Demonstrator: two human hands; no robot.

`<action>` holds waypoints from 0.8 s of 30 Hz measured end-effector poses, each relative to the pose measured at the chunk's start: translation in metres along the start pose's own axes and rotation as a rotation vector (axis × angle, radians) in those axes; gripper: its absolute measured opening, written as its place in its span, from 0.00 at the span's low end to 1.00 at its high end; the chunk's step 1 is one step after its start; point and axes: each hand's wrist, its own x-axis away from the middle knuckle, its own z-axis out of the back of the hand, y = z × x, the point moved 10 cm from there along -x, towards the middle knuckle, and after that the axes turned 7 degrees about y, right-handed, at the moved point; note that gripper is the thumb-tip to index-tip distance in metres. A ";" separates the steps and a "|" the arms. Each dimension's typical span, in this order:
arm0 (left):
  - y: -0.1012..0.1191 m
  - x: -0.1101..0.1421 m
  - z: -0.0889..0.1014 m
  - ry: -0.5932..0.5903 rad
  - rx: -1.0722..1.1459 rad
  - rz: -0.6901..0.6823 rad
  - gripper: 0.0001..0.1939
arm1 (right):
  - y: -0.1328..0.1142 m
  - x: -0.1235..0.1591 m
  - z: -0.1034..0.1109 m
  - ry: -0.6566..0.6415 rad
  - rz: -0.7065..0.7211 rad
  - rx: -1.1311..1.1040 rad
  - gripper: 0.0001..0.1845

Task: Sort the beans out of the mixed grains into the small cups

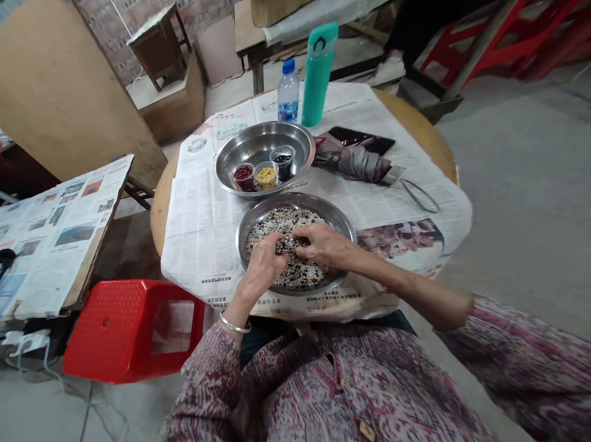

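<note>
My left hand (266,261), with a silver bangle at the wrist, is over a shallow metal basin (347,228). My right hand (326,246) faces it from the other side. The fingers of both hands are curled around a small heap of mixed grains (287,245), and the fingertips are partly hidden. Loose mixed grains (299,274), white with dark red, yellow and black bits, cover the basin's bottom. Behind stands a second metal basin (251,144) with three clear cups: dark red beans (244,177), yellow grains (266,177) and black beans (283,165).
Newspaper (196,227) covers the round table. A water bottle (288,95), a teal flask (319,76), a folded umbrella (357,162) and a phone (363,139) lie or stand beyond the basins. To the left are a red stool (116,325) and a newspaper-covered table (60,229).
</note>
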 end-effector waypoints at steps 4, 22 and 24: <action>0.016 0.028 0.002 -0.053 0.002 -0.145 0.21 | -0.011 0.022 0.002 -0.055 0.100 -0.014 0.15; 0.032 0.032 -0.035 -0.256 -0.215 -0.185 0.10 | 0.012 0.054 0.021 0.326 0.154 0.192 0.17; 0.034 0.019 -0.035 -0.190 -0.175 -0.203 0.13 | 0.012 0.054 0.021 0.330 0.163 0.159 0.20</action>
